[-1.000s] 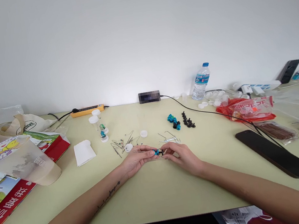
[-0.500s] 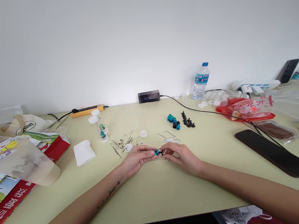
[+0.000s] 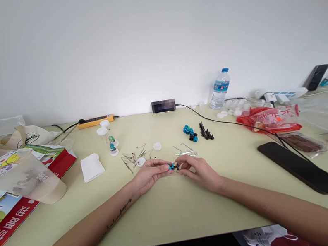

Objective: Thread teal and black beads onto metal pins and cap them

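the near edge (image 3: 171, 242) of the table lies at 6 o'clock from the hands, well apart from them. the left hand (image 3: 150, 176) is closed in a pinch on a small blue part (image 3: 170, 167). the right hand (image 3: 200, 172) has its fingers bent and its tips closed on a small black part (image 3: 177, 167), just beside the blue one. both parts are held between the hands, over the middle of the table. it seems to me that the step in hand is a fine alignment of these two parts; whether they are already joined, i cannot tell. a move from here calls for a steady left pinch and a small, straight motion of the right fingertips.

for moving, the closest things are bent metal pieces (image 3: 184, 152) at 1 o'clock, near the right fingers, and thin metal parts (image 3: 132, 158) at 10 o'clock, near the left hand. so a wide forward sweep can disturb them. a white cap (image 3: 157, 146) sits at 11 o'clock. farther, blue pieces (image 3: 187, 129) are grouped at 1 o'clock and black pieces (image 3: 206, 133) at 2 o'clock. clear tubes (image 3: 104, 139) stand at 10 o'clock. the big dark phone (image 3: 300, 167) lies between 3 and 4 o'clock, well apart. the water bottle (image 3: 220, 90) is farthest, by the wall.
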